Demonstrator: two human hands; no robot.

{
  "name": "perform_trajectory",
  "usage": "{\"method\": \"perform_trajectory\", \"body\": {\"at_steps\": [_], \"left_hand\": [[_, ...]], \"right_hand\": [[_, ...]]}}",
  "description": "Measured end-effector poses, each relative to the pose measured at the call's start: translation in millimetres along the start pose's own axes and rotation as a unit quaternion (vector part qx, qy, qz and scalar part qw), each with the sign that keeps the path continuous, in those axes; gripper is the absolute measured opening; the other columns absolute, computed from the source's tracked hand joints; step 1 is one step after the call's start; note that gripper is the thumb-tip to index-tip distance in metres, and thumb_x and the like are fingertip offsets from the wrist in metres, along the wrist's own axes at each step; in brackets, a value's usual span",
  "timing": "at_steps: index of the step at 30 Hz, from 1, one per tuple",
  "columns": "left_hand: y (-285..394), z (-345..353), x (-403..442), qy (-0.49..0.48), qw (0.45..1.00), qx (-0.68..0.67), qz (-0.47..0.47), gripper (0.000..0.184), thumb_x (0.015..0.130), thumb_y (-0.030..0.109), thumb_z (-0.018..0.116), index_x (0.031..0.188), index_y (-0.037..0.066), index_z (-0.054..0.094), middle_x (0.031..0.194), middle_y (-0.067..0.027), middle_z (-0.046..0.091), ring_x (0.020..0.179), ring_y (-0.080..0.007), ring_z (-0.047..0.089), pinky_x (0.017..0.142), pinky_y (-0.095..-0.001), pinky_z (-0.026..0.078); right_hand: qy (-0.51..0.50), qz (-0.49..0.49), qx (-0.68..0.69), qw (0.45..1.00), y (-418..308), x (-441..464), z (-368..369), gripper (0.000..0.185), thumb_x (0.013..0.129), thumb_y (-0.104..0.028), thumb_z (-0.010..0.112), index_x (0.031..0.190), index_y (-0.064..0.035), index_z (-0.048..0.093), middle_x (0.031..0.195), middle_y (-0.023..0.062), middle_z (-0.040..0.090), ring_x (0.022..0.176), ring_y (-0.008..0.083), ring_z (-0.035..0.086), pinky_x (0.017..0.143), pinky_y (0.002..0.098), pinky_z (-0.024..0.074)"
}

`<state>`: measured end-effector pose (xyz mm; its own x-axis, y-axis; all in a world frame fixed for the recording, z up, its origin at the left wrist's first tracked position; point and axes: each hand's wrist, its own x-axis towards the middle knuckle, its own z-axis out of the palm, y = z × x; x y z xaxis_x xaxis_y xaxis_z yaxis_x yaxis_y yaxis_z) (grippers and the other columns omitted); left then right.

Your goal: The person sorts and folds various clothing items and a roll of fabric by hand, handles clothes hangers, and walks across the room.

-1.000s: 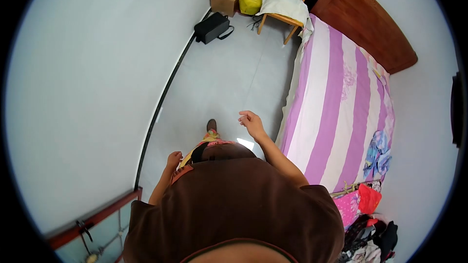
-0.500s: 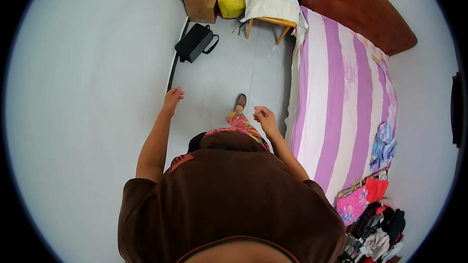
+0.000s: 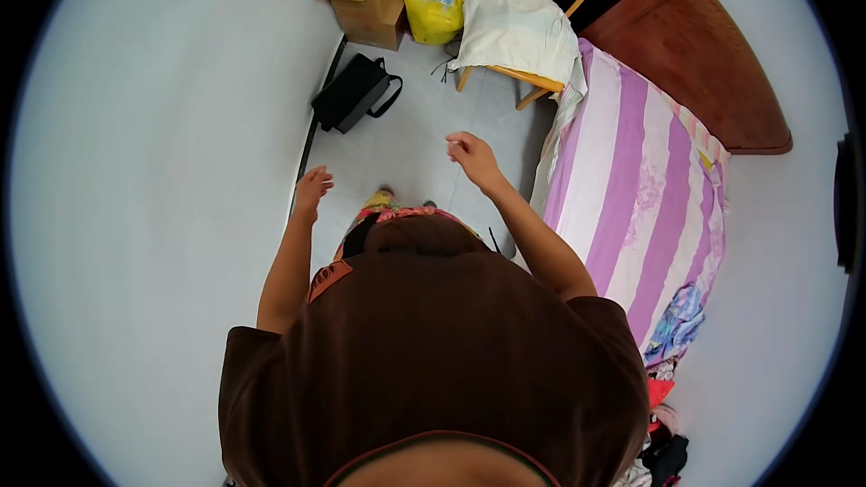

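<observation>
My left hand (image 3: 314,188) hangs in the air near the left wall, its fingers loosely bent and apart, with nothing in it. Out over the floor is my right hand (image 3: 472,157), half curled, with a gap between thumb and fingers and no object visible in it. Neither hand touches anything. The black bag (image 3: 352,93) on the floor, with its strap loop to the right, lies beyond my left hand. A wooden chair (image 3: 526,81) with a white pillow (image 3: 519,27) on its seat stands ahead of my right hand.
A bed with a purple-and-white striped sheet (image 3: 603,180) runs along the right, below a brown headboard (image 3: 695,63). Cardboard boxes (image 3: 370,22) and a yellow plastic bag (image 3: 435,11) stand at the back. Blue patterned cloth (image 3: 677,320) and piled clothes (image 3: 666,460) lie at lower right.
My right hand has moved forward and slightly left, while the left stays almost level. The bag, chair and bed appear nearer, and a different foot position shows below me.
</observation>
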<state>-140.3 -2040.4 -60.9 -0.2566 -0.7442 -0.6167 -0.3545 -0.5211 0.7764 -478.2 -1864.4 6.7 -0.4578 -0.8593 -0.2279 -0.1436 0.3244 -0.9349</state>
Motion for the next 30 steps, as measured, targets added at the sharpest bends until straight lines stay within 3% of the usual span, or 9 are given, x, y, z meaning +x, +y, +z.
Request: {"method": "perform_trajectory", "body": {"at_steps": [9, 12, 14, 17, 19, 23, 25, 27, 30], "left_hand": [[68.5, -14.4, 159.1, 0.033, 0.997, -0.05, -0.044, 0.033, 0.09, 0.033, 0.057, 0.108, 0.006, 0.06, 0.096, -0.0065, 0.065, 0.079, -0.0141, 0.061, 0.066, -0.0258, 0.045], [151.0, -5.1, 225.9, 0.031, 0.999, -0.038, 0.005, 0.035, 0.09, 0.038, 0.058, 0.107, 0.007, 0.059, 0.091, -0.0041, 0.063, 0.078, -0.0122, 0.058, 0.064, -0.0242, 0.042], [203.6, -7.9, 282.8, -0.001, 0.994, -0.013, 0.105, 0.036, 0.091, 0.041, 0.057, 0.105, 0.009, 0.06, 0.095, -0.002, 0.063, 0.082, -0.0105, 0.055, 0.068, -0.0255, 0.041], [330.6, 22.2, 308.7, 0.068, 0.986, -0.009, 0.15, 0.067, 0.09, 0.042, 0.058, 0.138, 0.002, 0.037, 0.115, -0.0101, 0.057, 0.104, -0.0192, 0.053, 0.086, -0.0336, 0.043], [397.9, 39.8, 318.0, 0.084, 0.979, -0.03, 0.183, 0.081, 0.09, 0.044, 0.057, 0.147, 0.003, 0.017, 0.135, -0.0157, 0.043, 0.116, -0.0255, 0.048, 0.094, -0.0375, 0.041], [486.4, 57.3, 331.6, 0.121, 0.958, -0.112, 0.234, 0.088, 0.087, 0.047, 0.059, 0.148, 0.003, 0.013, 0.143, -0.0176, 0.032, 0.124, -0.0281, 0.04, 0.098, -0.0398, 0.037], [508.5, 54.7, 340.2, 0.135, 0.947, -0.171, 0.235, 0.095, 0.084, 0.051, 0.063, 0.148, 0.002, 0.013, 0.146, -0.0199, 0.024, 0.128, -0.0317, 0.035, 0.106, -0.0426, 0.031], [520.8, 45.1, 358.0, 0.163, 0.952, -0.112, 0.232, 0.09, 0.085, 0.05, 0.061, 0.149, 0.007, 0.014, 0.146, -0.0178, 0.027, 0.127, -0.0289, 0.036, 0.098, -0.0409, 0.037], [532.8, 34.5, 378.7, 0.139, 0.957, -0.054, 0.248, 0.091, 0.084, 0.052, 0.062, 0.15, 0.013, 0.013, 0.153, -0.0082, 0.018, 0.133, -0.027, 0.032, 0.101, -0.04, 0.036]], "right_hand": [[-0.112, 0.023, -0.107, 0.988, -19.5, 142.3, 29.4, 0.034, 0.086, -0.032, 0.059, 0.109, -0.0064, 0.062, 0.089, 0.0132, 0.067, 0.083, 0.0264, 0.064, 0.076, 0.0341, 0.0485], [-0.12, 0.043, -0.111, 0.986, -26.7, 182.5, 22.7, 0.036, 0.086, -0.034, 0.058, 0.109, -0.0066, 0.062, 0.09, 0.0129, 0.067, 0.084, 0.0284, 0.064, 0.075, 0.0359, 0.0488], [-0.099, 0.077, -0.115, 0.985, -31.3, 215.0, 19.0, 0.037, 0.086, -0.034, 0.058, 0.109, -0.0057, 0.062, 0.089, 0.0129, 0.067, 0.083, 0.0276, 0.064, 0.074, 0.0354, 0.0489], [-0.08, 0.111, -0.07, 0.988, -57.2, 243.9, 19.9, 0.037, 0.086, -0.033, 0.058, 0.11, -0.0043, 0.061, 0.086, 0.0129, 0.067, 0.081, 0.0259, 0.065, 0.072, 0.0346, 0.0492], [-0.058, 0.067, -0.061, 0.994, -52.8, 273.3, 25.2, 0.036, 0.087, -0.03, 0.059, 0.109, -0.0027, 0.061, 0.081, 0.0114, 0.065, 0.076, 0.0215, 0.064, 0.068, 0.0325, 0.0489], [-0.102, 0.072, -0.035, 0.992, -70.0, 322.9, 31.7, 0.034, 0.087, -0.028, 0.06, 0.109, -0.0022, 0.062, 0.074, 0.0075, 0.061, 0.068, 0.0167, 0.06, 0.061, 0.0313, 0.0468], [-0.145, 0.071, -0.058, 0.985, -71.8, 350.9, 35.3, 0.036, 0.087, -0.026, 0.06, 0.112, -0.0006, 0.061, 0.081, 0.0068, 0.063, 0.074, 0.0142, 0.06, 0.068, 0.0283, 0.0472], [-0.192, 0.108, -0.035, 0.975, -75.8, 381.8, 38.0, 0.037, 0.088, -0.026, 0.059, 0.116, -0.0007, 0.059, 0.089, 0.0071, 0.064, 0.082, 0.0132, 0.06, 0.076, 0.0264, 0.0478], [-0.203, 0.047, 0.033, 0.977, -71.8, 434.2, 47.8, 0.035, 0.088, -0.03, 0.059, 0.115, -0.0072, 0.061, 0.079, 0.0045, 0.064, 0.065, 0.0145, 0.06, 0.062, 0.0291, 0.0494]]}}
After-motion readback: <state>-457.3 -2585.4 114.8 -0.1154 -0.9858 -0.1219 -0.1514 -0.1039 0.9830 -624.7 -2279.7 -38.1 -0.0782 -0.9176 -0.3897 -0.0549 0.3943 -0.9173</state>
